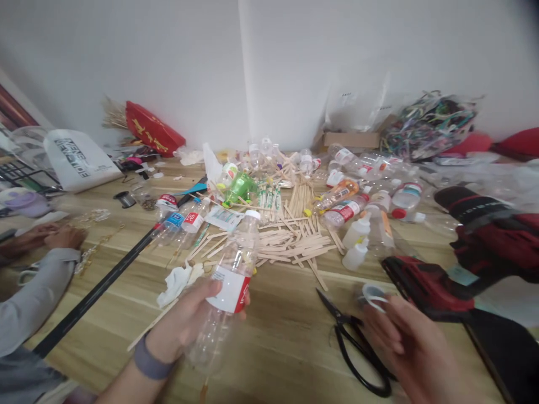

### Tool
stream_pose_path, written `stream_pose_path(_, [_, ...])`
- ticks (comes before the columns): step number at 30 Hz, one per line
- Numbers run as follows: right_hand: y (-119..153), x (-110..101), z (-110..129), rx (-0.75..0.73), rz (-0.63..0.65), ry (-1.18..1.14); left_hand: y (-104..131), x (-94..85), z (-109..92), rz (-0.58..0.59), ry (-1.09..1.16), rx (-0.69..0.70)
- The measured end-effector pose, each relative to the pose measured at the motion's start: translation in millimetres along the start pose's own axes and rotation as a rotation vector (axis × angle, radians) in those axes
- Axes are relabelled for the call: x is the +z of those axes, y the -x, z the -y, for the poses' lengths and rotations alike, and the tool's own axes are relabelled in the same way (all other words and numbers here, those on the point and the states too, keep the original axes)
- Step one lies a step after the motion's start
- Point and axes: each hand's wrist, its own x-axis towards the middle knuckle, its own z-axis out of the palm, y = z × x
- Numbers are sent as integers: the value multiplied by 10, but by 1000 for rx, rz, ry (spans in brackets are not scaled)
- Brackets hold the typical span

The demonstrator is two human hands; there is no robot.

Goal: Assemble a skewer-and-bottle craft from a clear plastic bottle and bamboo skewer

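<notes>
My left hand (187,311) is wrapped around a clear plastic bottle (242,252) with a white cap and a red-and-white label. The bottle is tilted, cap end away from me, above the wooden table. At the right, my blurred right hand (406,331) is closed on a small grey-white ring-shaped thing (374,294); its exact kind is unclear. Black-handled scissors (340,320) lie on the table just left of and partly under that hand. Beyond the bottle spreads a pile of wooden sticks (298,244).
A red-and-black power drill (475,252) stands at right. Several plastic bottles (343,210) and small white squeeze bottles (356,252) lie or stand behind. A black strip (105,280) crosses the left side. Another person's hands (63,235) work at far left. Crumpled tissue (174,283) lies nearby.
</notes>
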Motion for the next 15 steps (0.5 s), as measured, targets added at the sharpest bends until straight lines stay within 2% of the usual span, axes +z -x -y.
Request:
stream_pose_path(5, [24,381,-150,63,251,5,-105,212,69,120,20,-71])
stream_pose_path(9, [32,556,-200,124,388,55,-125,299,132,131,69,-138])
stream_pose_path(12, [37,607,-236,159,433,85,-141,304,165,120,71,-169])
stream_pose_path(15, [24,517,-239,162,389,42,-142,270,165,115,68,-145])
